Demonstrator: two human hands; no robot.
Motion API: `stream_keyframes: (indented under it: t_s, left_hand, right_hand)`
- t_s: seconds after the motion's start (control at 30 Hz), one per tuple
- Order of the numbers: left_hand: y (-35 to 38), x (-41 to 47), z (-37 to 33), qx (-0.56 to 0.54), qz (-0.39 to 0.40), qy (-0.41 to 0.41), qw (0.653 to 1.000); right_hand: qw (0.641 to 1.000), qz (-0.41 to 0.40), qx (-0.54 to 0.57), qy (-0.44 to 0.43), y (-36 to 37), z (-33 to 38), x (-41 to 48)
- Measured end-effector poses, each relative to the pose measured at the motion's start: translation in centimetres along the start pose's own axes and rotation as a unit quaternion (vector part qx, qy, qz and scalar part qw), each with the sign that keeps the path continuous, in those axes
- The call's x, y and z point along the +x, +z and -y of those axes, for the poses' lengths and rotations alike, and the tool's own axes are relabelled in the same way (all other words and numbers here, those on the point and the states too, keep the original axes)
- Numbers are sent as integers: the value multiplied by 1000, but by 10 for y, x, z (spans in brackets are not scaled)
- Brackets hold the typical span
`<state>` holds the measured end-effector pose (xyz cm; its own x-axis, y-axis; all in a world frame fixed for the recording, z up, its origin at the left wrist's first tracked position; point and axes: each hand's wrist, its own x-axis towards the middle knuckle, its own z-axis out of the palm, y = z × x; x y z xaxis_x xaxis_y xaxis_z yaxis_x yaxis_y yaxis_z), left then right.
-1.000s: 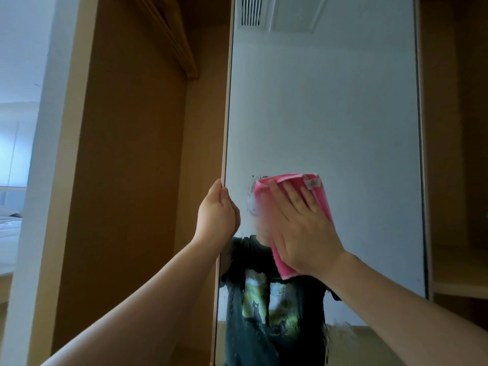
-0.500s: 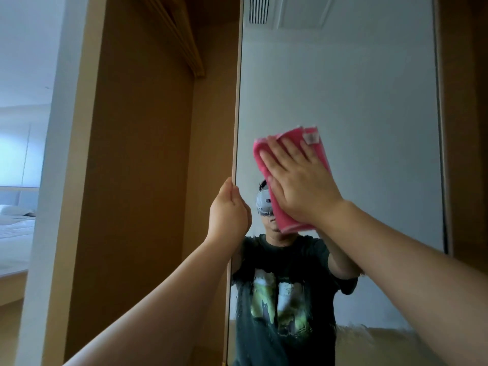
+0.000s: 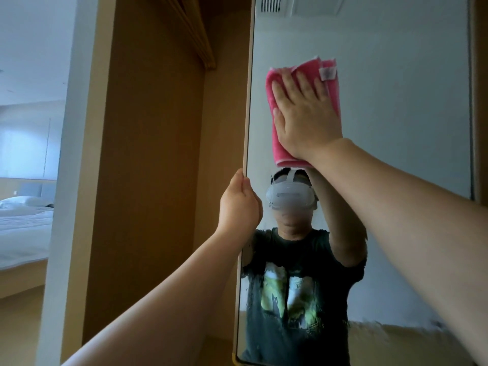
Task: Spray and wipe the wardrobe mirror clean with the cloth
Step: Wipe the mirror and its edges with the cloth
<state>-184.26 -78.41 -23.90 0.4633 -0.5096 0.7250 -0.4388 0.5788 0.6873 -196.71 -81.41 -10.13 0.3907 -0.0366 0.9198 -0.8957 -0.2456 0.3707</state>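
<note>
The mirror (image 3: 396, 133) is a tall panel on a wardrobe door, filling the right half of the view. The pink cloth (image 3: 281, 155), folded into a pad with a small white label at its upper right corner, lies flat against the glass in the upper left part of the mirror, near its left edge.

The right hand (image 3: 303, 114) is spread flat over the cloth, fingers straight and a little apart, pointing up, the palm pressing the cloth to the glass. It grasps nothing; the cloth shows above the fingertips, along the thumb side and below the heel of the palm.

The left hand (image 3: 239, 204) is lower and to the left, on the mirror's left edge. Its fingers are curled round that edge and it grips the door there, knuckles toward the camera.

Low on the glass a band of smeared, streaky film (image 3: 383, 324) runs across. The glass reflects a person in a dark printed T-shirt (image 3: 295, 286) and a white headset (image 3: 289, 194).

To the left of the door stands the open wardrobe (image 3: 148, 154), brown wood inside, with a hanging rail (image 3: 196, 35) high up. Far left, beyond a white wall, a bed (image 3: 23, 233) with white sheets is in view.
</note>
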Motion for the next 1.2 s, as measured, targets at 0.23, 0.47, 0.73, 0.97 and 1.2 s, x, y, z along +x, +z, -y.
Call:
stream_keyframes:
  t_s: [0.23, 0.47, 0.73, 0.97, 1.2]
  left_hand:
    - [-1, -5, -6, 3, -3, -2, 1000]
    - [-7, -5, -9, -12, 11, 23, 1000]
    - [-17, -12, -13, -63, 60, 14, 996]
    - [-30, -39, 16, -45, 91, -53, 993]
    - [-45, -78, 70, 41, 132, -72, 988]
  right_hand:
    - [999, 12, 6, -39, 6, 14, -23]
    - [995, 7, 31, -95, 17, 42, -63]
    - [993, 25, 25, -113, 28, 64, -120]
    - [991, 21, 78, -110, 14, 60, -122]
    - [990, 48, 66, -118, 6, 57, -122]
